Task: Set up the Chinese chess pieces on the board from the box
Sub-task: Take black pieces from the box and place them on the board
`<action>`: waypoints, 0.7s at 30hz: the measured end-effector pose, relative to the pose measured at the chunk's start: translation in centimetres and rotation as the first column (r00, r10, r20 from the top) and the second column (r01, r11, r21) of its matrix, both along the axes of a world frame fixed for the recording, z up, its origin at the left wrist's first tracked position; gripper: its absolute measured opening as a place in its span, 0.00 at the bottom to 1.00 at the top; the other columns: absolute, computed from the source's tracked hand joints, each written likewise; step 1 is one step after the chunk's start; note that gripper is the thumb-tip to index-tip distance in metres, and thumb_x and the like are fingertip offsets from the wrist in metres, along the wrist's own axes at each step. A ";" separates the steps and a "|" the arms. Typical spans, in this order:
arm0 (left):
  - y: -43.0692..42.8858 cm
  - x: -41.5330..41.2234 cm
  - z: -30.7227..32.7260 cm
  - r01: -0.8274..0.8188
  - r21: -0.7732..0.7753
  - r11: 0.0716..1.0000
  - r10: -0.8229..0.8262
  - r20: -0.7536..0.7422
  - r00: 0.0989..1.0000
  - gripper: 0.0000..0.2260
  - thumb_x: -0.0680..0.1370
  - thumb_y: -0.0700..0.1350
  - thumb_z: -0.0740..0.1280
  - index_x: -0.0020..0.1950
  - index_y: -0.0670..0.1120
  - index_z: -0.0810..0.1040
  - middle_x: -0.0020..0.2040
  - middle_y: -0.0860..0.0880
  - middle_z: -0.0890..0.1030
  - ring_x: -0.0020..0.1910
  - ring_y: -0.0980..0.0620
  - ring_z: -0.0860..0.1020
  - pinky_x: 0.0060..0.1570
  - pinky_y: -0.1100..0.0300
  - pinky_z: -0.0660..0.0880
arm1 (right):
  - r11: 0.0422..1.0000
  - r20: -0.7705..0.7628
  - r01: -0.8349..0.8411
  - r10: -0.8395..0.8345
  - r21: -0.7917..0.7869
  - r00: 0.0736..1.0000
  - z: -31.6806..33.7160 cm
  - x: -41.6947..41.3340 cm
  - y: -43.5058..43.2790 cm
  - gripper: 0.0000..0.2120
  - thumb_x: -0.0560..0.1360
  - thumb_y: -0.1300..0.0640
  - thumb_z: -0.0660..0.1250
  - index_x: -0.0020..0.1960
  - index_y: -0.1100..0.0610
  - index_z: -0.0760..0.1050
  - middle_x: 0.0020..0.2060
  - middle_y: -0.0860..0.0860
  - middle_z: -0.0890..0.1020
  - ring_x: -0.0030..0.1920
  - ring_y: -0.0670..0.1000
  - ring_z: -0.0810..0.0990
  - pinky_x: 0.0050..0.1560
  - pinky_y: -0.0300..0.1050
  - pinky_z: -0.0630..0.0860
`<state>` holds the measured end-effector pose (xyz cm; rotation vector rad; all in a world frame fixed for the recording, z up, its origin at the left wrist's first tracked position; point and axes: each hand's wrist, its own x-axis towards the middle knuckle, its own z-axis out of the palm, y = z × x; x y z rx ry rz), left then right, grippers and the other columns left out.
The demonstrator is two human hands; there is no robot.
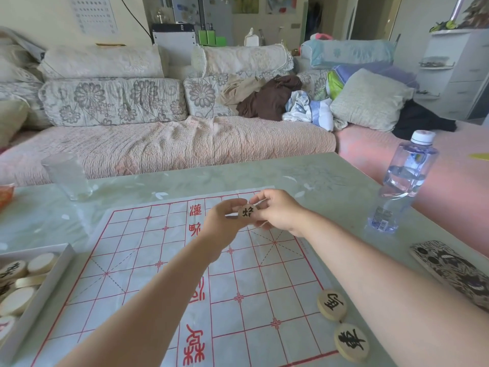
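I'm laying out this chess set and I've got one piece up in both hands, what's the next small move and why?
Probably lower the held piece onto the board's right edge line, beyond the two placed pieces already there. Both the left hand and right hand pinch it above the far right area, so a short drop would continue that row.

Matt wooden pieces [331,304], thin creased paper board [148,260], glossy smooth tabletop [330,181].

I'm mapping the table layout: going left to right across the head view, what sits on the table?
Box of pieces → glass → chess board → piece held in both hands → two placed pieces → water bottle → patterned phone.
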<state>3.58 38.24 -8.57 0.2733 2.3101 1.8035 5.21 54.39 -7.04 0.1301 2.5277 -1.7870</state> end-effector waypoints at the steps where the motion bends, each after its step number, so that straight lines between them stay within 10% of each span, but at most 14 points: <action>1: -0.3 -0.2 0.0 -0.008 0.036 0.999 0.007 0.024 1.000 0.16 0.71 0.40 0.75 0.57 0.48 0.80 0.45 0.52 0.83 0.38 0.56 0.80 0.45 0.56 0.76 | 1.000 -0.012 -0.004 0.004 -0.003 1.000 0.0 0.1 -0.2 0.11 0.74 0.63 0.74 0.53 0.55 0.77 0.42 0.53 0.84 0.36 0.51 0.82 0.36 0.44 0.79; 8: -1.7 -1.5 0.3 -0.119 0.112 0.987 0.105 0.127 0.986 0.10 0.75 0.42 0.71 0.56 0.44 0.80 0.40 0.48 0.84 0.38 0.49 0.80 0.54 0.52 0.80 | 0.973 -0.128 -0.034 0.065 0.230 0.990 -0.5 -0.7 -2.0 0.19 0.68 0.59 0.79 0.58 0.51 0.80 0.54 0.45 0.82 0.35 0.46 0.82 0.34 0.36 0.76; 11: -1.7 -2.3 0.1 -0.092 -0.226 0.970 0.077 -0.073 0.994 0.13 0.78 0.47 0.66 0.61 0.47 0.78 0.51 0.50 0.82 0.46 0.50 0.80 0.48 0.55 0.78 | 0.925 -0.155 0.070 -0.012 0.373 0.988 -0.9 -1.5 -1.7 0.20 0.70 0.49 0.77 0.59 0.49 0.77 0.53 0.43 0.80 0.42 0.47 0.81 0.45 0.43 0.78; 15: -2.4 -3.4 -1.0 -0.133 -0.766 0.629 -0.172 -0.304 0.937 0.15 0.79 0.52 0.63 0.65 0.53 0.75 0.64 0.48 0.73 0.65 0.47 0.67 0.58 0.53 0.70 | 0.732 -0.190 0.230 -0.138 0.642 0.972 -1.6 -3.2 0.0 0.16 0.72 0.41 0.72 0.55 0.46 0.75 0.52 0.43 0.80 0.51 0.50 0.79 0.46 0.43 0.72; 21: -3.0 -4.5 -2.3 -0.080 -0.866 0.493 -0.262 -0.236 0.936 0.21 0.77 0.58 0.63 0.69 0.55 0.70 0.68 0.47 0.66 0.71 0.45 0.59 0.65 0.50 0.64 | 0.696 -0.229 0.260 -0.139 0.669 0.963 -2.3 -6.4 -0.3 0.15 0.70 0.43 0.74 0.53 0.47 0.77 0.52 0.44 0.81 0.52 0.51 0.79 0.44 0.43 0.69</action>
